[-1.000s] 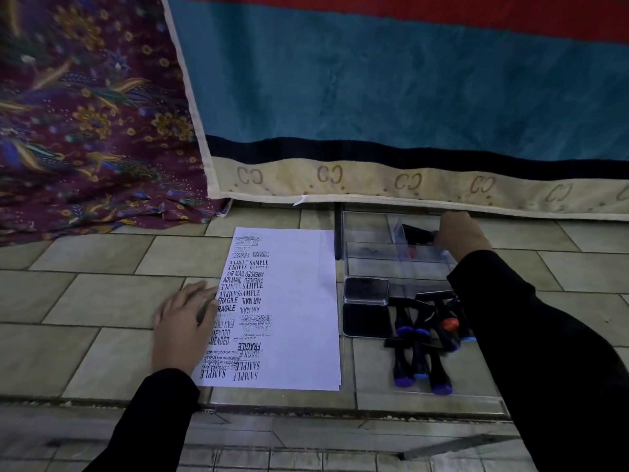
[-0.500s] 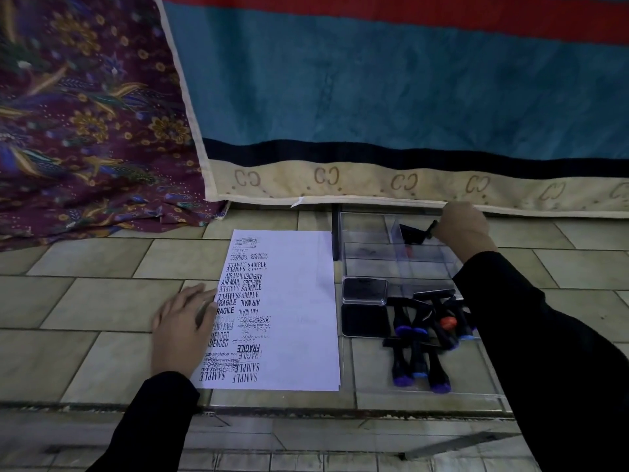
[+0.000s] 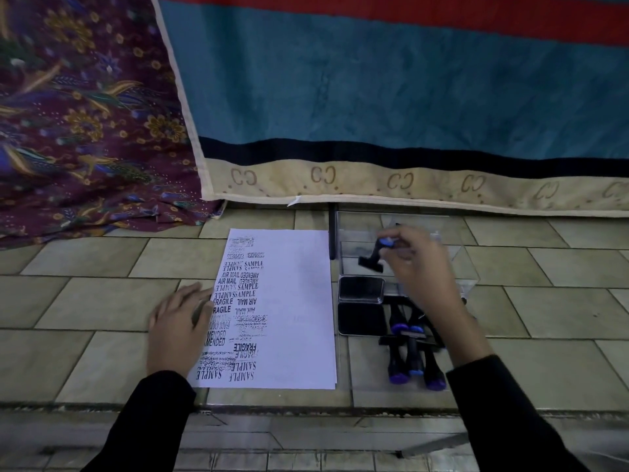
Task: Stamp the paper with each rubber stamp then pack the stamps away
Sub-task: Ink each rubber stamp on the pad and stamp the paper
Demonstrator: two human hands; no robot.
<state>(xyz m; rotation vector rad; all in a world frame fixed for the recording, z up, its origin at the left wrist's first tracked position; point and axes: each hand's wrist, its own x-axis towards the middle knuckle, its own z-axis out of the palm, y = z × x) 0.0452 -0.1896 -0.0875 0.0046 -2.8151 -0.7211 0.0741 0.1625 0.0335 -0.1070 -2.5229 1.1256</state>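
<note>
Stamp point(image 3: 371, 261), black with a blue-capped handle, is pinched at its capped end by the curled fingers of the right hand point(image 3: 420, 270). It is held tilted, its flat base turned down and to the left of that hand, above the clear plastic box point(image 3: 350, 233). Whether the base touches the box cannot be told. Just nearer than the base, left of the right wrist, an open ink pad point(image 3: 361, 318) is seen, its two dark halves lying one beyond the other. Under the right forearm, partly hidden by it, further stamps point(image 3: 413, 361) are heaped, their blue and purple handle ends pointed toward the person. Between the two hands the paper point(image 3: 296, 301) is laid, its left half covered with black stamped words such as SAMPLE, FRAGILE and AIR MAIL. The left hand point(image 3: 178, 330) is pressed flat, fingers straight, on the sheet's left edge. Everything is borne by a tiled surface point(image 3: 85, 301). Beyond both hands a teal blanket point(image 3: 374, 97) with a cream border is hung, and a purple floral cloth point(image 3: 85, 114) is spread beyond the left hand.
</note>
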